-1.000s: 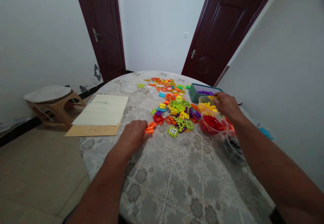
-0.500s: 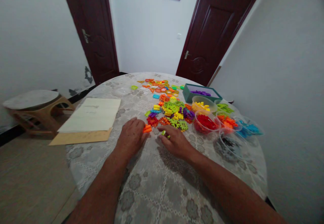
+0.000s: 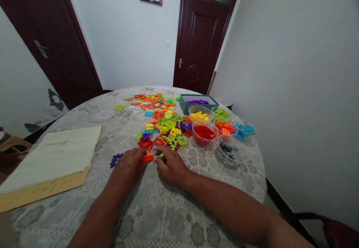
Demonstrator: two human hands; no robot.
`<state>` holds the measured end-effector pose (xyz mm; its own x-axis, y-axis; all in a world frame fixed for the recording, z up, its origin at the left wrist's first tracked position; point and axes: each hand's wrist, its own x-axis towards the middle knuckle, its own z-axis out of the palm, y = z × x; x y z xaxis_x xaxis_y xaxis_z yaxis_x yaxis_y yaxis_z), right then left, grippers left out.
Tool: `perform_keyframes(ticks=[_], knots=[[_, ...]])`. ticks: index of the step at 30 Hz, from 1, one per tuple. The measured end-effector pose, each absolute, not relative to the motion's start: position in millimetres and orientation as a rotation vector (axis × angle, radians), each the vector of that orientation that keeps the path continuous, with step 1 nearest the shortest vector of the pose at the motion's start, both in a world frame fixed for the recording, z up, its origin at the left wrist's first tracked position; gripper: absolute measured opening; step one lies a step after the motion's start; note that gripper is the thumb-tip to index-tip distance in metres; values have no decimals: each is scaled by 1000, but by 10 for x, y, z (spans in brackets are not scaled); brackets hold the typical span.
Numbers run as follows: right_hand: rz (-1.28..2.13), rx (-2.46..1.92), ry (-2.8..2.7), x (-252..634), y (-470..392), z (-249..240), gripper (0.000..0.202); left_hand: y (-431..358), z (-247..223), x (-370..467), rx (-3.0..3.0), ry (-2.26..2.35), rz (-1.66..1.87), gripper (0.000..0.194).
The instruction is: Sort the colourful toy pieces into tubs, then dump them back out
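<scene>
My left hand (image 3: 129, 165) is closed on an orange plastic building piece (image 3: 147, 157) with rounded ridges, just above or on the tablecloth. A purple notched piece (image 3: 116, 160) shows beside that hand's outer edge. To its right, my right hand (image 3: 172, 167) pinches a small yellow-green piece (image 3: 160, 156), mostly hidden by the fingers. A narrow gap parts the two pieces. Beyond both hands lies a heap of colourful interlocking pieces (image 3: 169, 122), with a red one (image 3: 145, 144) at its near edge.
Clear bowls of red pieces (image 3: 204, 134), yellow pieces (image 3: 199, 115), orange pieces (image 3: 224, 127), blue pieces (image 3: 244, 130) and dark pieces (image 3: 228, 150) stand at the right. Behind them is a green box (image 3: 185, 107). Paper sheets (image 3: 56, 154) lie on the left.
The view has swung to the right, so everything sits further left. The purple piece beside my left hand now shows. Both hands keep their pieces close together.
</scene>
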<state>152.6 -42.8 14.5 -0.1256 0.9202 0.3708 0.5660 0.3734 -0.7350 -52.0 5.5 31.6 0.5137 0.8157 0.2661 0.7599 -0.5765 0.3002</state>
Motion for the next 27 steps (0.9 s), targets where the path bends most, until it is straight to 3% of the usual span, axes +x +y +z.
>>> perform_keyframes(ticks=[3, 11, 19, 27], knots=[[503, -1295, -1813, 1533, -426, 144, 47, -57, 340, -474, 2545, 1273, 602, 16], [567, -1170, -1931, 1557, -444, 136, 21, -210, 356, -451, 2375, 1238, 635, 19], [791, -1305, -1582, 1596, -389, 65, 25, -293, 596, -550, 2010, 1214, 807, 50], [853, -1197, -1656, 1593, -431, 89, 32, -303, 499, -497, 2029, 1216, 846, 51]])
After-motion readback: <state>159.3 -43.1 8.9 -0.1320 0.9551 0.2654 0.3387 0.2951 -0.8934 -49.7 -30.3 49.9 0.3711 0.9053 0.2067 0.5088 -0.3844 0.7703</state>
